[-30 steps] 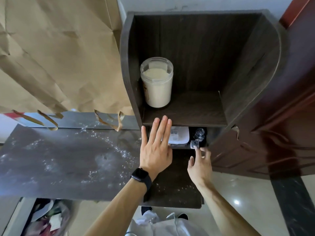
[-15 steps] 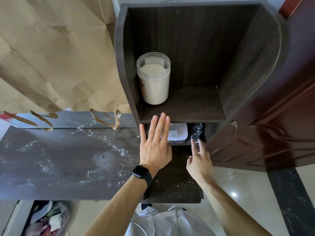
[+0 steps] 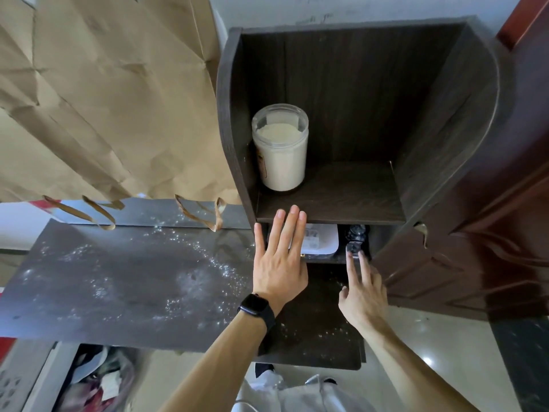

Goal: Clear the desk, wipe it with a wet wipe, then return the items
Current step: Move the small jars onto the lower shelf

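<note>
The head view shows one dark, wood-grained tabletop (image 3: 118, 286), matte and dusted with white powdery specks, thickest near its middle. At its right end stands one dark wooden shelf unit (image 3: 326, 209) with curved side walls and two compartments. The upper holds one clear cylindrical jar (image 3: 280, 156) of pale powder in its left corner. The lower holds one flat white pack (image 3: 322, 240) and, to its right, two small dark glossy objects (image 3: 354, 247) too dim to identify. The left hand (image 3: 279, 269), with a black watch (image 3: 257, 310), lies flat and released, fingers straight against the shelf's front edge. The right hand (image 3: 361, 295) grasps nothing; two straight fingers reach the nearer object. Crumpled brown paper (image 3: 104, 99) hangs behind.
</note>
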Demonstrator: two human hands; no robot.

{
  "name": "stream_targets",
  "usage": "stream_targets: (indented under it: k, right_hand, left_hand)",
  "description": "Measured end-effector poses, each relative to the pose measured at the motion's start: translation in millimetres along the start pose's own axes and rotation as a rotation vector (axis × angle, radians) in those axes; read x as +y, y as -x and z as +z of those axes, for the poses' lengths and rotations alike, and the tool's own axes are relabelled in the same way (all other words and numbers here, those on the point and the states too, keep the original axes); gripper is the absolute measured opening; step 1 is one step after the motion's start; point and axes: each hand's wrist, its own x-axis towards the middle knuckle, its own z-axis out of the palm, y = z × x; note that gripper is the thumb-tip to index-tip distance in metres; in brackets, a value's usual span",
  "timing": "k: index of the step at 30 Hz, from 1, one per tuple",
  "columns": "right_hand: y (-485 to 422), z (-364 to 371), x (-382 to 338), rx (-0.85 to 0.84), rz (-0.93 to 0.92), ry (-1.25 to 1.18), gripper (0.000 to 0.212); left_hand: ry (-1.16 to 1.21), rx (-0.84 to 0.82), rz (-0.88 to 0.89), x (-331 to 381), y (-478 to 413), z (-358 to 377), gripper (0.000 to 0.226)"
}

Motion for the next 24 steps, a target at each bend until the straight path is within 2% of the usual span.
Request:
stream_targets:
  k: [3,9,11,14,16,18,22,24]
  right_hand:
    - [-1,-3,1,-0.017,-0.003,0.001,0.092]
    - [7,-18,6,0.038,-0.027,-0.105,0.075]
    - [20,-20,10,0.082,-0.023,-0.175,0.067]
    - [47,-26,23,0.145,0.025,-0.265,0.043]
    - [74,-35,33,0.189,0.045,-0.278,0.041]
    - [109,-45,40,0.242,0.108,-0.278,0.039]
    - [190,-54,48,0.29,0.355,-0.244,0.045]
    - [235,-56,51,0.308,0.456,-0.228,0.046]
  left_hand:
    - [-0.006,-0.014,-0.004,0,0,1,0.103]
    - [0.031,-0.04,-0.015,0,2,-7,0.089]
    - [0.082,-0.048,-0.019,0,4,-13,0.086]
    - [0.194,-0.045,-0.01,2,17,-15,0.079]
    - [0.245,-0.072,0.05,4,33,-9,0.073]
    - [0.282,-0.162,0.134,10,53,6,0.066]
    - [0.324,-0.471,0.259,45,90,43,0.061]
    - [0.307,-0.617,0.394,77,106,53,0.057]
